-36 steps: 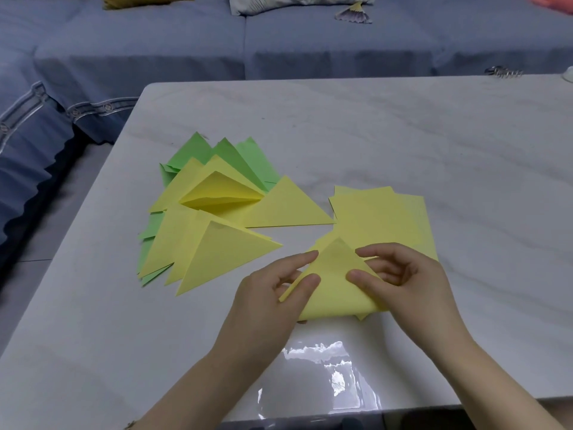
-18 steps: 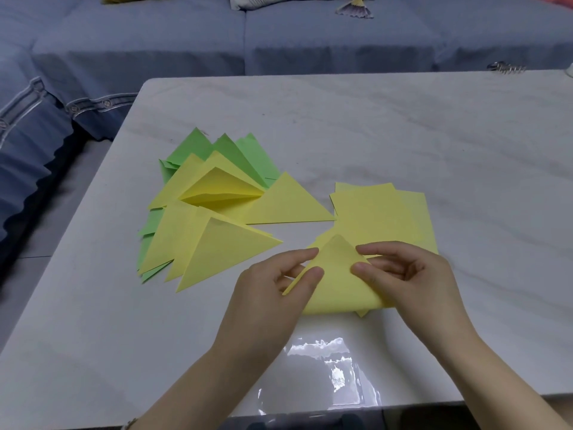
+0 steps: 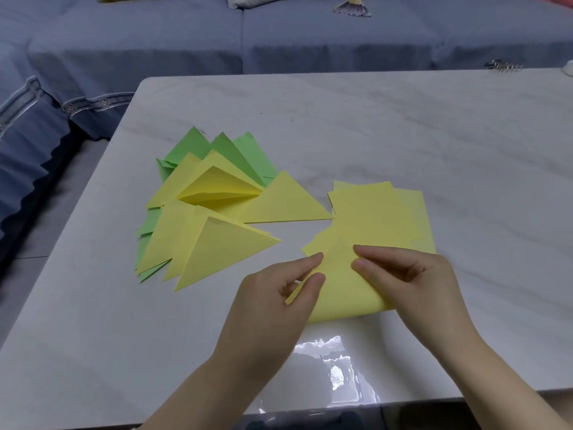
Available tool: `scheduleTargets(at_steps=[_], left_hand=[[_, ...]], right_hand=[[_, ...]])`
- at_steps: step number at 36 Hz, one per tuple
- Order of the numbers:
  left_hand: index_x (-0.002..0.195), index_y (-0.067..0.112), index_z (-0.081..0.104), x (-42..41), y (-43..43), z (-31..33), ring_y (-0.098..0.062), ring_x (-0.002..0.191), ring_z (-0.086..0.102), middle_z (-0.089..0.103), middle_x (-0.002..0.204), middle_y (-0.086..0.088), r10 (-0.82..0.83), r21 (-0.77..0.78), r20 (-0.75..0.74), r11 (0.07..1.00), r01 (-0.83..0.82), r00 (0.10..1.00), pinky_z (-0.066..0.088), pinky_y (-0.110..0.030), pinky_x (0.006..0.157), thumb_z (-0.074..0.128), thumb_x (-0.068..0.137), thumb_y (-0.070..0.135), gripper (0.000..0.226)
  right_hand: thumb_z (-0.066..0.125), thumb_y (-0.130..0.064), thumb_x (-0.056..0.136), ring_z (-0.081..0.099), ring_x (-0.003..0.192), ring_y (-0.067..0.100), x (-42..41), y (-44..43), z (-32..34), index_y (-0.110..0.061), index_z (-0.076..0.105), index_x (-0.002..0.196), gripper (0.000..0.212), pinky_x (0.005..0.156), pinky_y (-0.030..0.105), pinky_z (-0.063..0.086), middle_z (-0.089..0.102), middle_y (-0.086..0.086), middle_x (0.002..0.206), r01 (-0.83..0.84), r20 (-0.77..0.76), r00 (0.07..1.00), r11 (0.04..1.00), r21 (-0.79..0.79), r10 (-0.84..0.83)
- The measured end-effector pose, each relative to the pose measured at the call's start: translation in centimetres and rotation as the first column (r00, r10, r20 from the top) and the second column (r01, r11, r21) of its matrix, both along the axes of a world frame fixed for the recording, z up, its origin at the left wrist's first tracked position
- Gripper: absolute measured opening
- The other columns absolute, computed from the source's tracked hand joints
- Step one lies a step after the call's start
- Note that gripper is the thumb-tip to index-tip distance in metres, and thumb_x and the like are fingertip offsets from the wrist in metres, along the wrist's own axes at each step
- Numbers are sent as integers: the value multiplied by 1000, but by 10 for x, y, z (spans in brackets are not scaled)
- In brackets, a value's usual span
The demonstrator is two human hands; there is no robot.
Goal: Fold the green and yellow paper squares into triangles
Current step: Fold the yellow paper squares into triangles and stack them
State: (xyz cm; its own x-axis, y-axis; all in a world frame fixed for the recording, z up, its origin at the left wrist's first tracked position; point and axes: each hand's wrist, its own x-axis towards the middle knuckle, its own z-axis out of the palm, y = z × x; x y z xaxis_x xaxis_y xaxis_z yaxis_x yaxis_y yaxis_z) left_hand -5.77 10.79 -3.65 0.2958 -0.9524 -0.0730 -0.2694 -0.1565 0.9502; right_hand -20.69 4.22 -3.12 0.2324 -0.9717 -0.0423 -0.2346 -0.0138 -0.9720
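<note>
A yellow paper square (image 3: 339, 290) lies half folded near the table's front edge, its near corner brought over towards the far corner into a loose triangle. My left hand (image 3: 279, 301) pinches its left side between thumb and forefinger. My right hand (image 3: 412, 282) pinches the right side near the tip. Under and behind it lies a small stack of flat yellow squares (image 3: 376, 212). To the left sits a fanned pile of folded yellow triangles (image 3: 217, 243), with folded green triangles (image 3: 229, 150) beneath and behind them.
The grey marble table (image 3: 403, 128) has a glossy reflection at its front edge. A blue sofa (image 3: 186, 41) runs along the far side and the left. A small metal clip (image 3: 504, 67) lies at the table's far right edge.
Both hands have pressed the folded flap slightly flatter and nudged its tip forward towards the far corner. The piles have not moved.
</note>
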Motion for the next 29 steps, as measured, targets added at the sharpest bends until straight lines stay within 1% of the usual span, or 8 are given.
scheduleTargets(at_steps=[2,6,11,16,20,22,24,29], left_hand=[[73,64,60,0,0,0,2,67,54,64,77,31,10,-3,8,1000,-10,1000,42,-7,66,67,82,25,41],[71,52,65,0,-3,0,-3,76,62,69,81,20,55,-13,-21,998,-55,998,44,-5,68,71,79,18,36],[71,46,67,0,-5,7,8,65,59,69,76,23,86,-51,-58,995,-89,995,41,-1,64,72,77,11,36],[66,44,68,1,-6,9,3,67,59,68,68,21,98,-56,-84,993,-103,992,42,-1,65,73,76,9,36],[70,43,68,1,-5,9,-8,77,62,72,78,9,80,-57,-49,995,-83,996,43,-7,68,71,78,10,34],[71,42,68,1,-5,10,2,74,63,70,75,18,78,-33,-82,996,-81,994,43,-4,66,71,78,9,33],[72,36,69,2,-6,12,11,71,62,68,69,27,82,9,-162,997,-82,983,41,-1,64,71,77,7,29],[71,28,70,3,-9,12,12,60,60,69,63,21,114,36,-225,993,-109,968,40,0,59,75,73,7,22]], right_hand=[[72,-4,73,59,73,-17,0,1,0,-29,70,73,25,65,-2,39,65,-31,67,-12,-13,1000,1000,-16,12],[73,-5,73,61,75,-14,0,3,1,-32,71,70,28,67,0,39,68,-27,70,-47,-17,999,998,-46,46],[72,-6,73,61,75,-6,3,6,1,-34,72,72,28,67,4,40,69,-21,70,-136,-42,990,987,-83,133],[72,-11,74,61,78,-5,2,5,2,-37,72,75,26,68,6,40,69,-22,73,-167,-96,983,978,-123,156],[72,-17,75,60,81,-9,2,6,3,-40,71,76,24,64,4,38,67,-30,75,-203,-185,967,967,-152,174],[72,-18,74,60,81,-11,3,5,3,-44,69,73,26,66,3,38,66,-32,74,-194,-182,969,972,-136,168],[73,-17,72,60,78,-11,2,4,3,-44,69,69,27,66,3,39,67,-31,72,-172,-155,976,980,-101,155],[73,-14,73,61,73,-9,3,3,1,-39,69,69,25,62,3,39,68,-27,71,-170,-145,977,982,-78,158]])
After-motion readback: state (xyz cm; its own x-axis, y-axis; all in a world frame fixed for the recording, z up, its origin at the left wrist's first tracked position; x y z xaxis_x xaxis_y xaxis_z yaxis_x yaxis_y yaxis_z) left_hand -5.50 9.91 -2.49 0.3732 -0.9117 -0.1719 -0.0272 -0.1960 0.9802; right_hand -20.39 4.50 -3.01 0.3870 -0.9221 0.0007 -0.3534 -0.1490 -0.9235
